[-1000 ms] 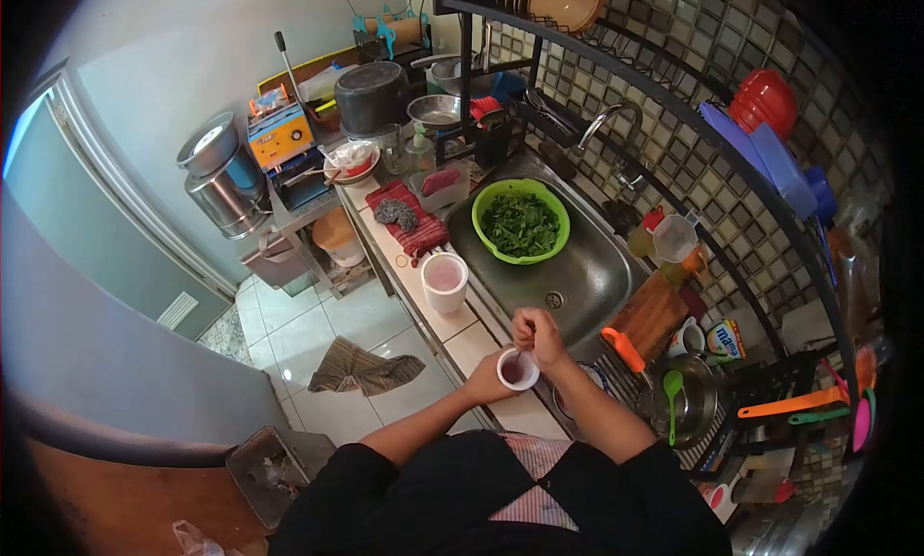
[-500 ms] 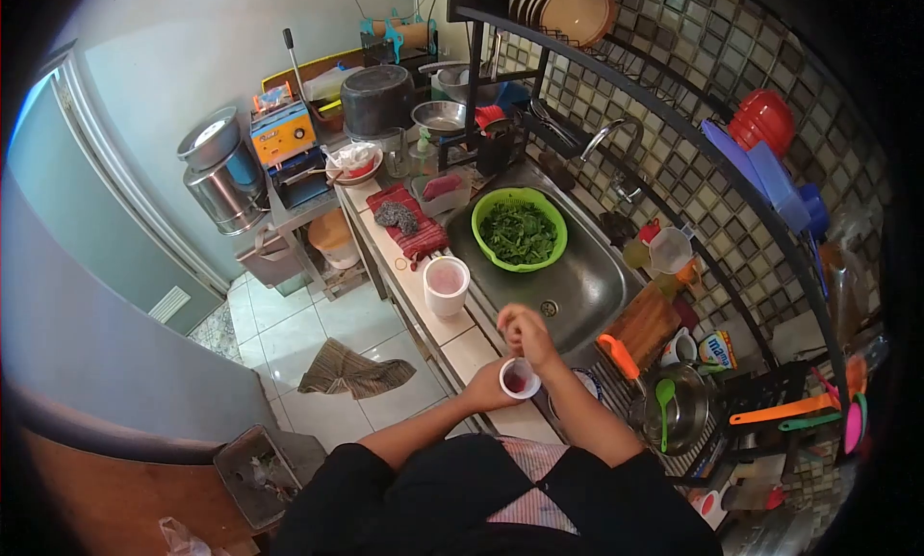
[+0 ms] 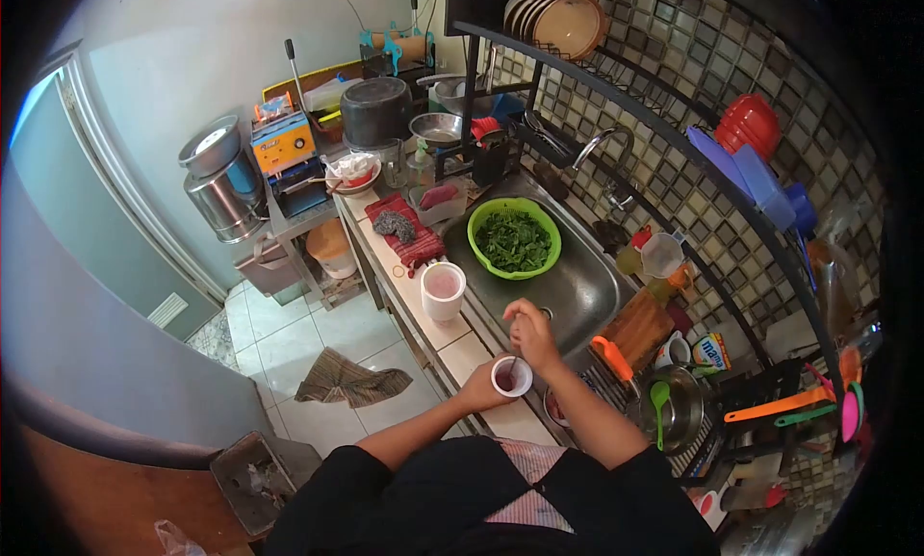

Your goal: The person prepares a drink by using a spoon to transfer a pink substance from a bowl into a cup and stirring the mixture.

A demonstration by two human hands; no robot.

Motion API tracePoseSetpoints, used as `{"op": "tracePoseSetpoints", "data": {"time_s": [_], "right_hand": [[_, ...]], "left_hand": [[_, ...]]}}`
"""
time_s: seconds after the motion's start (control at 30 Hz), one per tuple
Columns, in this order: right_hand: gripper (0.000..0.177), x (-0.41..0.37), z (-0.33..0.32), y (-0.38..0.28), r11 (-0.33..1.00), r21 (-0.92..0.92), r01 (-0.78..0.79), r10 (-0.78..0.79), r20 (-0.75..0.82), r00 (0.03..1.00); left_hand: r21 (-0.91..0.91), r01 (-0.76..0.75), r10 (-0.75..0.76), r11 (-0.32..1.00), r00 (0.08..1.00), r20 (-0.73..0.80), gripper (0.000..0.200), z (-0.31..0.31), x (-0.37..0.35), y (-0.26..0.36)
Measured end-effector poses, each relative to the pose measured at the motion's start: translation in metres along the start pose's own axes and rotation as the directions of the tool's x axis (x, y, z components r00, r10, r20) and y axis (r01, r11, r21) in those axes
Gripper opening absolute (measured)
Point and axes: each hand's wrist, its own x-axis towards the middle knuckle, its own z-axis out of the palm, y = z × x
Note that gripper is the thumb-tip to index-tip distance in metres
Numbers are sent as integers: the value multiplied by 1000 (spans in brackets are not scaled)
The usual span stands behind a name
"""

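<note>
My left hand [image 3: 477,392] is wrapped round a small white cup [image 3: 525,380] with something dark reddish inside. Above it, my right hand [image 3: 532,335] is closed, its fingers pinching the thin handle of what looks like a spoon [image 3: 513,363], whose lower end dips into the cup. Just beyond my left hand, a larger white tub [image 3: 442,309] with pinkish contents stands on the tiled counter edge. In the sink [image 3: 585,301] sits a lime-green colander [image 3: 555,258] full of chopped green leaves [image 3: 513,240].
A red cloth [image 3: 417,253] with a grey scrubber [image 3: 395,227] lies left of the sink. To the right are a wooden board [image 3: 640,333] and a steel pan [image 3: 685,416] with a green spoon [image 3: 659,402]. The black rack [image 3: 616,82] overhangs the sink. A striped cloth [image 3: 351,378] lies on the floor.
The spoon handle now shows between my right fingers and the cup. My right hand has shifted slightly above the cup, which my left hand still holds. The view has tilted a little.
</note>
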Motion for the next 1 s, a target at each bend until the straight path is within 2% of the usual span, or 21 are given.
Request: {"op": "tracePoseSetpoints", "data": {"time_s": [0.03,0.07,0.17,0.2,0.33,0.43,0.47,0.5,0.57,0.6,0.63,0.7,0.77,0.8,0.83,0.93,0.97,1.0], "right_hand": [[14,2,-4,-3,999,-33,-32,34,42,999],[14,2,-6,-5,998,50,-35,39,-80,996],[16,-10,-12,22,994,106,-14,21,-72,997],[16,-14,-11,13,981,173,-94,101,-32,994],[16,-12,-20,9,963,267,-22,40,-64,997],[16,-28,-11,17,985,174,17,8,-143,990],[16,-30,-15,16,985,170,-5,16,-61,998],[16,-30,-15,12,985,172,-1,12,-63,998],[17,-30,-14,9,986,38,163,-159,-92,983],[17,-30,-14,12,986,40,164,-160,-94,983],[17,-30,-12,18,990,51,133,-125,-126,984],[17,-29,-12,17,992,69,104,-92,-162,983],[16,-23,-17,4,967,253,-37,78,-152,985],[15,-20,-22,5,932,363,-6,90,-214,973],[15,-20,-22,9,931,364,-6,90,-215,973],[13,-23,-22,9,941,324,-100,102,12,995],[13,-20,-23,6,939,326,-108,109,14,994],[14,-19,-23,6,942,334,-30,56,-69,996]], "left_hand": [[11,-17,17,1000,1000,1,53,0,0,1],[2,-26,26,1000,1000,-18,53,-1,2,2],[18,-4,4,1000,999,40,53,-1,2,-8],[41,25,-28,999,997,74,53,0,-2,2],[23,-75,75,997,997,4,52,1,1,1],[61,-38,35,997,998,46,51,-1,1,0],[64,-38,35,997,998,50,51,-2,-1,0],[60,-6,3,998,998,58,53,-2,-1,4],[59,26,-30,998,997,69,54,-3,-1,6],[59,-23,21,998,999,43,52,-2,1,5],[59,-72,71,996,997,18,50,-1,2,4],[69,-52,50,996,998,29,50,1,-3,3],[82,-35,31,996,999,40,50,0,-3,4],[62,-32,30,998,999,27,50,0,-2,4],[39,-30,30,999,999,11,50,1,-1,4],[75,-1,-1,997,1000,25,51,1,-4,4],[74,7,-9,997,1000,24,51,1,-3,4],[54,-29,28,998,1000,11,51,1,-1,4]]}}
